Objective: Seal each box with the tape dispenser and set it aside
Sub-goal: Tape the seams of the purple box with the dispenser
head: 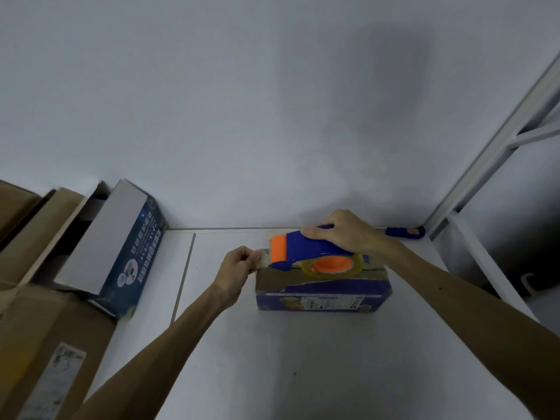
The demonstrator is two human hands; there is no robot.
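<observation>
Large brown cardboard carton (pixel 45 344) with a paper label, lower left, lies nearest, at the edge of the white tabletop (pixel 272 374). Two bare forearms reach forward over this surface. Centre: the small blue printed cardboard box (pixel 322 294) stands on the tabletop, flaps closed. The left hand (pixel 239 268), at the box's upper left edge, pinches the end of the clear tape (pixel 263 256). The right hand (pixel 345 231) grips the handle of the blue-and-orange tape dispenser (pixel 306 253), which sits on the box top. Left, further back: an open dark-blue box (pixel 130 253) with a raised white flap. Behind: a small blue object (pixel 404 231) against the plain white wall (pixel 242 101); at right, a white metal frame (pixel 500 137).
</observation>
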